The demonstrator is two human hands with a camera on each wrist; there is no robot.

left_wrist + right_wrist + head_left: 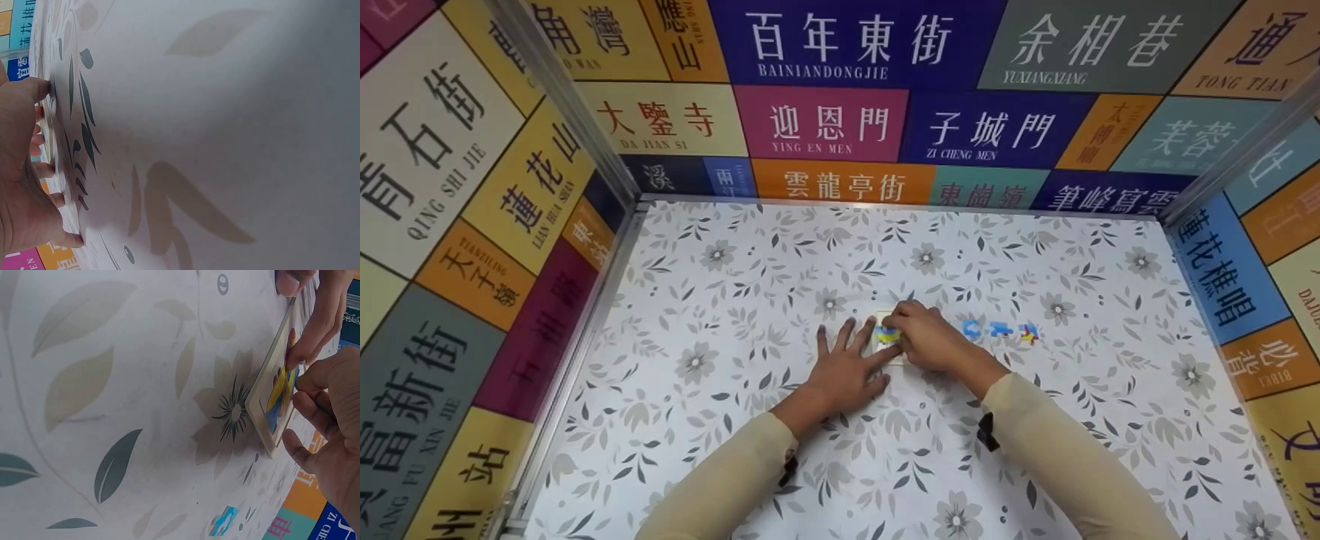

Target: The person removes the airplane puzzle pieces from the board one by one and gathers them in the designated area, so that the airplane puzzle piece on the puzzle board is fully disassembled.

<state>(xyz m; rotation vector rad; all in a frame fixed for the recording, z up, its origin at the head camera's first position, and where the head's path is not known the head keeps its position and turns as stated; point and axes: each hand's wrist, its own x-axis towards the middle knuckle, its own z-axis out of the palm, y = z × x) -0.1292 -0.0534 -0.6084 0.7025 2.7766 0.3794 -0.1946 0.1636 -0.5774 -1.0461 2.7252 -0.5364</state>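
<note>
A small wooden jigsaw board [895, 362] with a pale rim lies on the patterned surface, its picture [278, 391] blue, yellow and red. My left hand [842, 377] rests beside it, palm down with fingers spread. One finger of that hand reaches onto the picture; in the left wrist view the thumb and fingertips touch the surface. From the other side my right hand [928, 339] bends over the board. Its thumb and index finger [315, 377] pinch a blue puzzle piece at the picture's far side, mostly covered by the fingertips.
To the right of the board lie three loose puzzle pieces in a row: a blue one [971, 328], a blue middle one [1000, 329] and one with yellow and red [1027, 334]. Upright panels with coloured lettering [821, 124] border the surface at the back and sides.
</note>
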